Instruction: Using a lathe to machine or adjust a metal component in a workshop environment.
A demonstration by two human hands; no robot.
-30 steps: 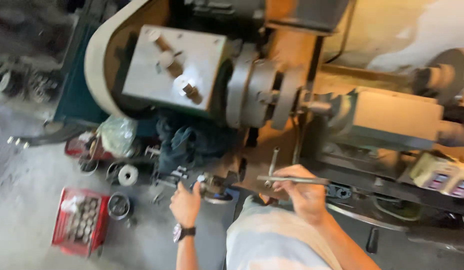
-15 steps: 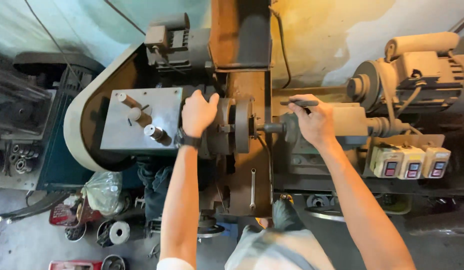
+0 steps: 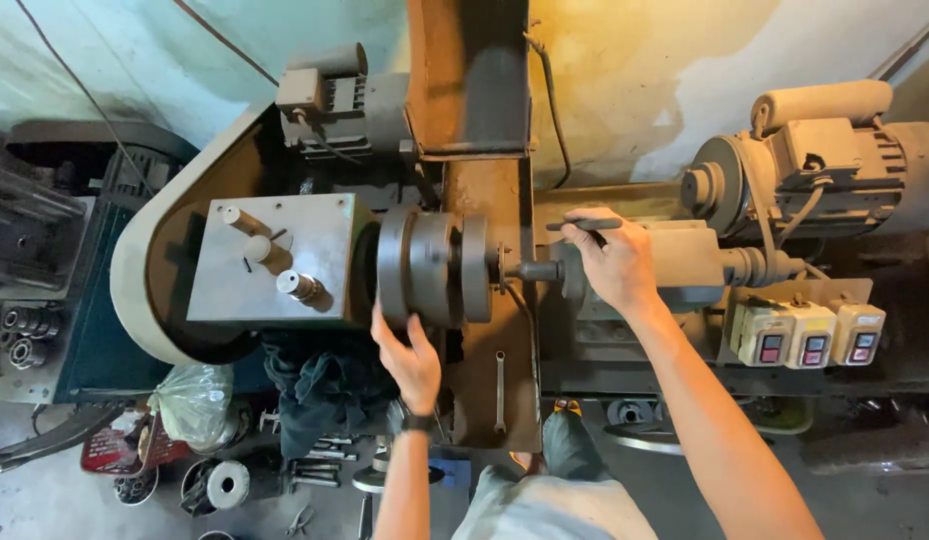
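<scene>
A lathe's round grey chuck (image 3: 432, 267) sits in the middle of the view, with a short dark workpiece (image 3: 537, 270) sticking out to its right. My left hand (image 3: 410, 355) grips the chuck's lower edge from below, a watch on its wrist. My right hand (image 3: 612, 262) rests against the grey tailstock (image 3: 685, 262) and holds a thin dark rod-like tool (image 3: 577, 226) that points left toward the workpiece.
A grey gearbox cover (image 3: 270, 260) with two knobs lies left of the chuck. An electric motor (image 3: 815, 165) and three switch boxes (image 3: 810, 333) are at the right. A wrench (image 3: 499, 390) lies on the rusty bed. Bags, parts and tools litter the floor at lower left.
The view has risen from the floor to the lathe. My left hand moved from the chuck's top to its lower edge. My right hand stays at the tailstock with the tool.
</scene>
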